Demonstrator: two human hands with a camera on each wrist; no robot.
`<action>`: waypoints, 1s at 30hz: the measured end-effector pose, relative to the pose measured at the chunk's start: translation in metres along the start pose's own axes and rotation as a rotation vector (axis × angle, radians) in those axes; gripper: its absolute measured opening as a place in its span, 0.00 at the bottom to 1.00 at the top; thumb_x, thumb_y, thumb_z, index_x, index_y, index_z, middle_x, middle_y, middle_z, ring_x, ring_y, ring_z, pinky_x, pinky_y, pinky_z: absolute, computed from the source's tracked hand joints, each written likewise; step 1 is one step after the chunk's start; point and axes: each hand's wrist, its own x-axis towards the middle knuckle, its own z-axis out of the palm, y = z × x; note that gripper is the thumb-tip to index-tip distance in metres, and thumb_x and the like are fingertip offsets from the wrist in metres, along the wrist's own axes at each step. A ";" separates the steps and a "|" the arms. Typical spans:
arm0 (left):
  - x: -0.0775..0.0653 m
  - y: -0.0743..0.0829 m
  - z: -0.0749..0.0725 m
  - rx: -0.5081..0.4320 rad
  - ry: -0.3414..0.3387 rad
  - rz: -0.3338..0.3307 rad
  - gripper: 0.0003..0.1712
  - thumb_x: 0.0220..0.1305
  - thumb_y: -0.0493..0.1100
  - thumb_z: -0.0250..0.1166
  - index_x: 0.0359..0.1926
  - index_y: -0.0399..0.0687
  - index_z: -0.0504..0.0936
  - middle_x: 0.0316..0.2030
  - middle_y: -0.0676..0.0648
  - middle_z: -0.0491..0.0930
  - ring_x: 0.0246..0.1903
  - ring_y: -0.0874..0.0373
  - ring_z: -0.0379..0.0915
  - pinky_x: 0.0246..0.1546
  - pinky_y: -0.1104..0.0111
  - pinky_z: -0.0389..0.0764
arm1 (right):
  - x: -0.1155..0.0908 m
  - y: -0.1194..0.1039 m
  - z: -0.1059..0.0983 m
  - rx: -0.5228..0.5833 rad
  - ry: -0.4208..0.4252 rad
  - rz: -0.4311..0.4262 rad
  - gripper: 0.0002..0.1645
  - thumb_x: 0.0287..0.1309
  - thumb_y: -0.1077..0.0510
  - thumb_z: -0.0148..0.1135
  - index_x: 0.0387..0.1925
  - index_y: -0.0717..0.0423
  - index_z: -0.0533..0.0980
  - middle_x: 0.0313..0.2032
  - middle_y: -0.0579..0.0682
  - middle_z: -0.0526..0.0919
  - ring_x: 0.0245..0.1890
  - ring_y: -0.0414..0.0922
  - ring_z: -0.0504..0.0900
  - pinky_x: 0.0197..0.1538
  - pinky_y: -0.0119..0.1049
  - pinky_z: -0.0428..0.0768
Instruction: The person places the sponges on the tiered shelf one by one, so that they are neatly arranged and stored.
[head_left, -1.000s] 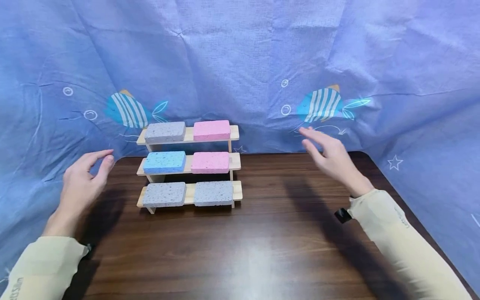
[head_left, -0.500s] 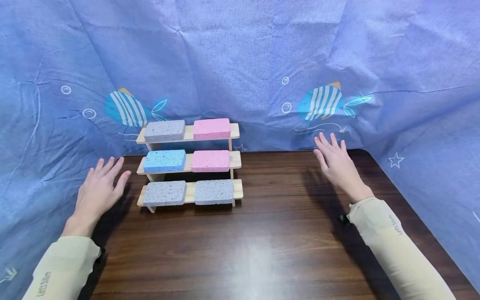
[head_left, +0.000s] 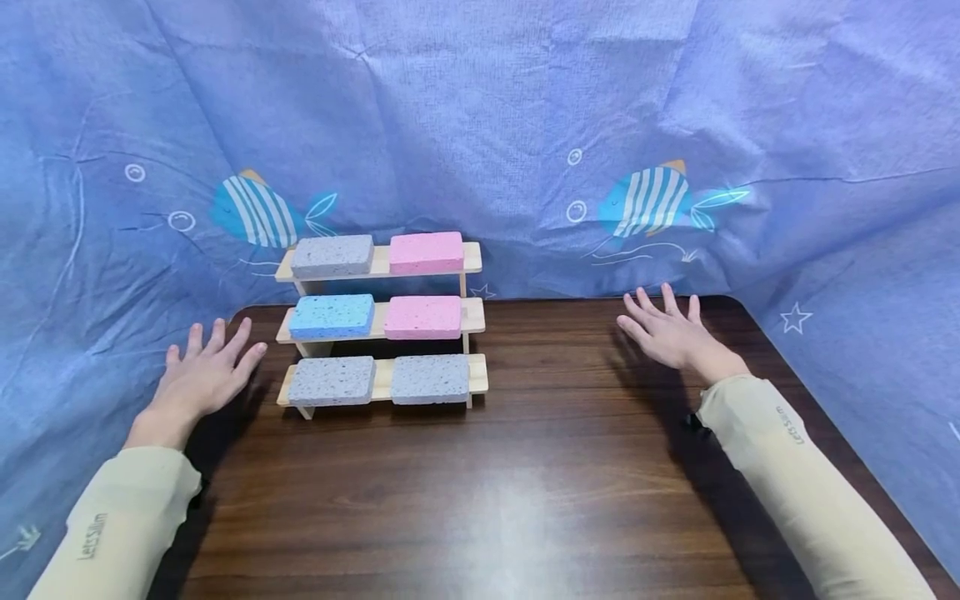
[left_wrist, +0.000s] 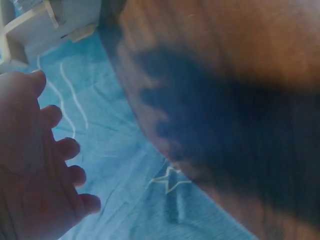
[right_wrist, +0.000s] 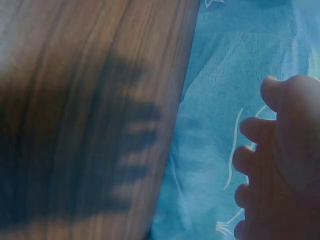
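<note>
My left hand (head_left: 201,379) hovers, fingers spread, just left of a three-tier wooden stand (head_left: 382,379). Across the table, my right hand (head_left: 671,333) is held over the back right part with its fingers apart. Neither hand holds anything. On the stand's top tier sit a grey pumice-like block (head_left: 332,256) and a pink block (head_left: 426,252). The middle tier bears a blue block (head_left: 332,316) beside another pink block (head_left: 423,317). Two speckled grey blocks lie on the bottom tier, a left one (head_left: 332,380) and a right one (head_left: 430,378). In the left wrist view, part of the stand shows beyond the fingers.
The dark wooden table (head_left: 420,500) has rounded back corners. A blue cloth (head_left: 495,108) printed with striped fish hangs behind it and along both sides. Shadows of both hands fall on the tabletop.
The left hand has moved right and its fingers have spread from a loose curl. The right hand has shifted slightly right and down, its fingers fanning out. Blocks and stand stay in place.
</note>
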 end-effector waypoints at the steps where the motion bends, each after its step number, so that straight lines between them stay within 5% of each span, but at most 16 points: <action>1: 0.000 -0.001 -0.003 -0.005 -0.012 -0.002 0.48 0.76 0.71 0.26 0.80 0.42 0.34 0.73 0.20 0.32 0.70 0.19 0.19 0.62 0.26 0.28 | 0.000 0.000 -0.003 -0.002 -0.022 0.007 0.49 0.74 0.26 0.23 0.81 0.53 0.41 0.79 0.61 0.36 0.74 0.64 0.18 0.61 0.68 0.11; 8: 0.001 -0.004 -0.023 0.000 -0.084 0.015 0.50 0.76 0.71 0.27 0.78 0.35 0.34 0.73 0.20 0.29 0.70 0.22 0.15 0.63 0.29 0.24 | 0.001 0.000 -0.017 -0.053 -0.065 0.034 0.50 0.72 0.24 0.22 0.81 0.50 0.41 0.79 0.60 0.35 0.74 0.65 0.19 0.58 0.66 0.07; 13: -0.003 -0.001 -0.034 0.000 -0.111 0.034 0.51 0.77 0.71 0.29 0.78 0.33 0.36 0.73 0.20 0.28 0.70 0.24 0.14 0.64 0.31 0.22 | 0.003 -0.003 -0.023 -0.052 -0.050 -0.006 0.47 0.75 0.28 0.22 0.81 0.52 0.41 0.79 0.62 0.37 0.75 0.65 0.20 0.65 0.70 0.17; 17: -0.006 0.005 -0.036 -0.051 -0.102 0.049 0.49 0.77 0.70 0.28 0.78 0.35 0.32 0.73 0.21 0.26 0.70 0.25 0.12 0.65 0.31 0.24 | 0.003 -0.005 -0.023 -0.014 -0.028 -0.040 0.45 0.77 0.31 0.25 0.81 0.55 0.42 0.79 0.64 0.37 0.75 0.66 0.21 0.69 0.70 0.25; 30: 0.001 0.020 -0.040 -0.076 -0.055 0.067 0.48 0.78 0.69 0.28 0.79 0.39 0.32 0.73 0.22 0.27 0.71 0.26 0.11 0.65 0.31 0.25 | -0.004 0.000 -0.023 -0.040 -0.001 -0.046 0.45 0.78 0.31 0.28 0.81 0.56 0.45 0.79 0.64 0.39 0.75 0.66 0.24 0.67 0.70 0.22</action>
